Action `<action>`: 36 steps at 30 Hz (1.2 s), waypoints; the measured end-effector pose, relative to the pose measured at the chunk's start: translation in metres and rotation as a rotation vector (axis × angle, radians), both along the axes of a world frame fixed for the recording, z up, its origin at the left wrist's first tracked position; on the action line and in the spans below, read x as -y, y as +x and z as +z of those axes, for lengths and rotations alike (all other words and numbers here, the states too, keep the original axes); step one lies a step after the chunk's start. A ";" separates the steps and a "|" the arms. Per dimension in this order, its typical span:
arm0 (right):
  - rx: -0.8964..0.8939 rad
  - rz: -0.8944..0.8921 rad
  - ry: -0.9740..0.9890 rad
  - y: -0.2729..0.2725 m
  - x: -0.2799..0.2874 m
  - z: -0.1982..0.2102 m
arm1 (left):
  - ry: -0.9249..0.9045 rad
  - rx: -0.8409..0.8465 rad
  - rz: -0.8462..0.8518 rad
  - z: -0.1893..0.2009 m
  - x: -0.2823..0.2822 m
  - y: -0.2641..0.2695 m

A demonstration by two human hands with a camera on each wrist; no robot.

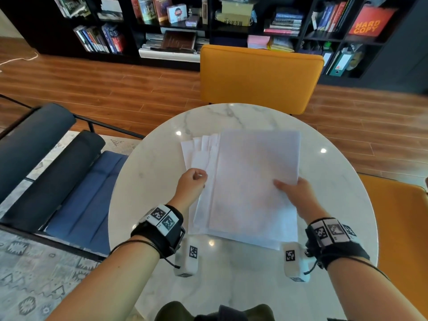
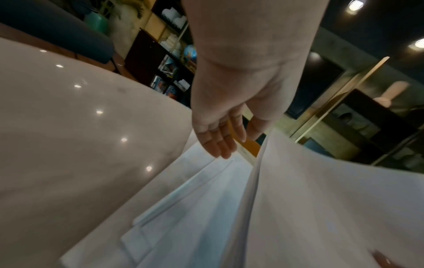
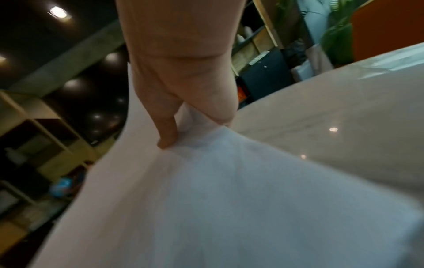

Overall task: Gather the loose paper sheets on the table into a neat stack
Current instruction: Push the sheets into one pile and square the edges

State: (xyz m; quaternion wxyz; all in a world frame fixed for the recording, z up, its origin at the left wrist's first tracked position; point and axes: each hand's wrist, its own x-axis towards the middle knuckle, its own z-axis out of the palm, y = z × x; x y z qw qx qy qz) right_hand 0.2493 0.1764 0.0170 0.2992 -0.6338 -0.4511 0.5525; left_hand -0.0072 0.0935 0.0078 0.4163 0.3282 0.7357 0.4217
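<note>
Right hand (image 1: 295, 193) fingers pinch the top paper sheets (image 1: 252, 181); left hand (image 1: 192, 183) fingers hang relaxed over fanned sheets.

- The right hand (image 1: 297, 195) has its thumb on top of the paper sheets (image 1: 250, 181); its other fingers are hidden beneath them.
- The right wrist view is blurred, so sheet edges cannot be told apart.
- The sheet count cannot be told.
- The left wrist view is cut off at the sheets' near ends.

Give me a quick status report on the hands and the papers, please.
Right hand pinches the top sheets, lifted. Left hand open, fingers on the fanned sheets beneath. Stack not yet squared on the table. Nothing in the way.
</note>
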 end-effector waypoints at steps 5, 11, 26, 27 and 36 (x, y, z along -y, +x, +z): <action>0.164 -0.014 -0.119 0.010 0.005 -0.031 | -0.195 0.034 0.108 -0.027 -0.003 -0.008; 0.269 -0.102 -0.117 0.011 0.000 -0.048 | -0.260 -0.031 0.106 -0.035 -0.012 -0.027; 0.342 -0.024 -0.114 -0.018 -0.008 -0.059 | -0.277 -0.042 0.031 -0.038 -0.021 -0.021; 0.335 -0.016 -0.119 -0.019 -0.007 -0.058 | -0.282 -0.058 0.030 -0.038 -0.022 -0.021; 0.341 0.051 -0.123 -0.018 -0.010 -0.061 | -0.206 -0.045 -0.050 -0.043 -0.029 -0.012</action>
